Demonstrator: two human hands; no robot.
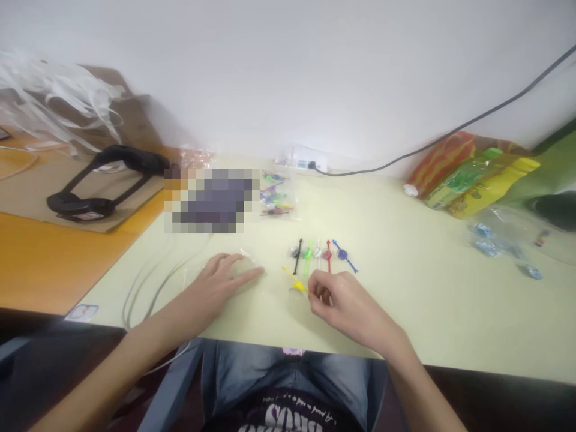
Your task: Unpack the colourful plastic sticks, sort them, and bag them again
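My right hand [344, 303] is closed in a pinch at the lower right end of a small yellow arrow-shaped plastic piece [297, 286]. That piece slants over the table, its thin tip pointing up and left. My left hand [218, 279] lies low over the table with its fingers apart, by a clear plastic bag [247, 257] that hardly shows. Beyond my right hand lies a row of similar pieces with round discs: black [297, 257], green [308, 255], white [318, 253], red [328, 255] and blue [344, 255], the last one tilted.
Behind the row lies a clear bag of colourful pieces [276, 195], beside a blurred-out dark object [213, 201]. A black frame [108, 180] rests on cardboard at left. Bottle-shaped packages [490, 183] and small blue packets [488, 247] are at right. A grey cable [387, 170] runs along the wall.
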